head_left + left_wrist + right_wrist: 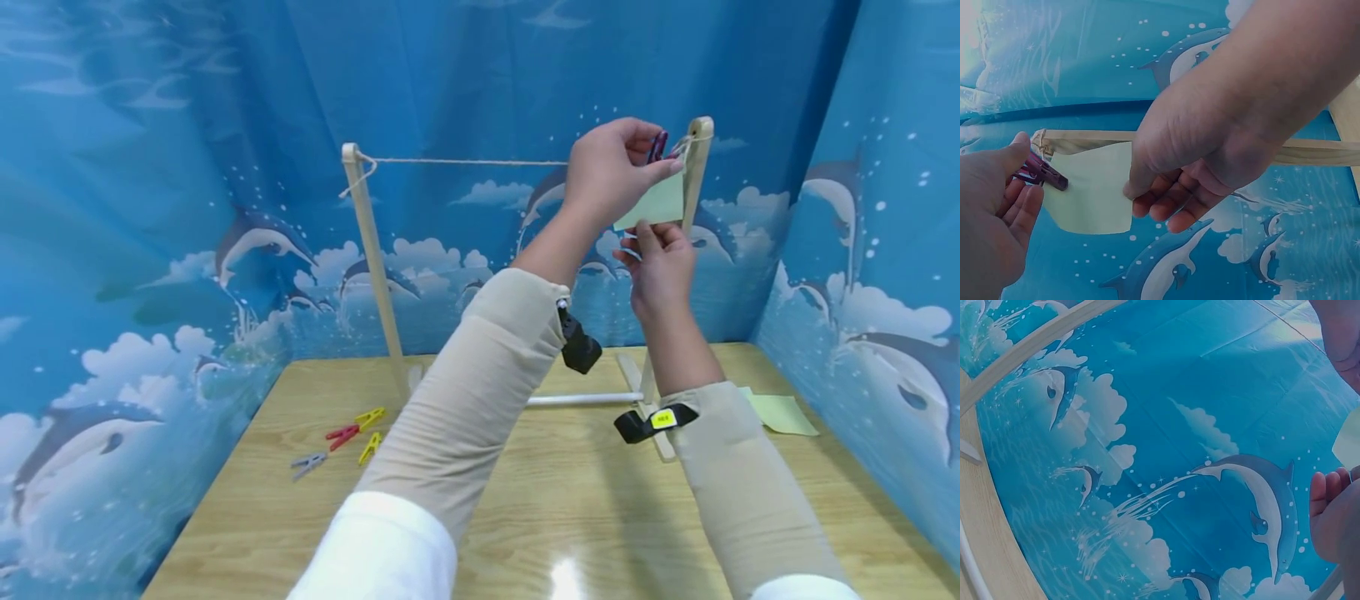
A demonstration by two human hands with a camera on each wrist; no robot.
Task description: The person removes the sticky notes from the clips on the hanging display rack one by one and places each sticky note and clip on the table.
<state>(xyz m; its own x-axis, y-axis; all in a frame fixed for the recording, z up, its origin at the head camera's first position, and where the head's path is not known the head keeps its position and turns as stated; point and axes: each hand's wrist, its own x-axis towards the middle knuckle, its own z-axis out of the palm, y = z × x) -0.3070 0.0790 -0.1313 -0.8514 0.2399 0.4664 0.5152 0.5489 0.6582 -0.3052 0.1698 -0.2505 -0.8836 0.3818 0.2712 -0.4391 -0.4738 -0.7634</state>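
Near the top of the right wooden post [699,162], my left hand [611,167] grips a dark red clothespin [657,146] between thumb and fingers. The clothespin [1046,174] overlaps the upper edge of a pale green sheet of paper [1091,194], close to the knotted end of the string. Below it, my right hand [663,262] pinches the lower edge of the sheet [660,202] between thumb and fingers. Only a corner of the paper [1349,440] shows in the right wrist view. My left hand partly hides the string [465,161].
A left wooden post [378,271] holds the string's other end, and a white rod [585,400] joins the frame low down. On the table lie a grey clothespin [309,463], a red clothespin [342,435] and yellow ones [371,448]. Green paper sheets [783,415] lie at right.
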